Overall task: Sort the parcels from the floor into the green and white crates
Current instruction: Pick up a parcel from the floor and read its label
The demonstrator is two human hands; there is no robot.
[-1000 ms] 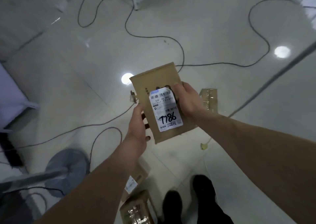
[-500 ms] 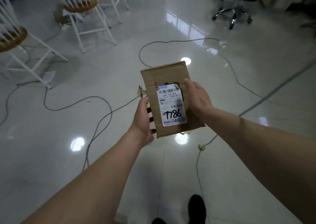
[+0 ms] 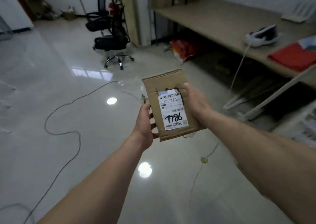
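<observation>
Parcel (image 3: 163,84) lengthwise away, label (image 3: 173,112) up

Parcel (image 3: 164,82): matt brown corrugated cardboard, creased at edges. Label (image 3: 173,111): smooth white paper w/ black marker ink. Floor (image 3: 68,95): v. glossy polished tile, mirrors lights. Chair (image 3: 111,42): black mesh back, shiny chrome base. Bench (image 3: 222,18) top: matt pale wood-look board.

The glossy floor (image 3: 42,70) carries a black cable (image 3: 79,141) at nine o'clock, an office chair (image 3: 111,41) at twelve and a red bag (image 3: 184,49) at one.
</observation>
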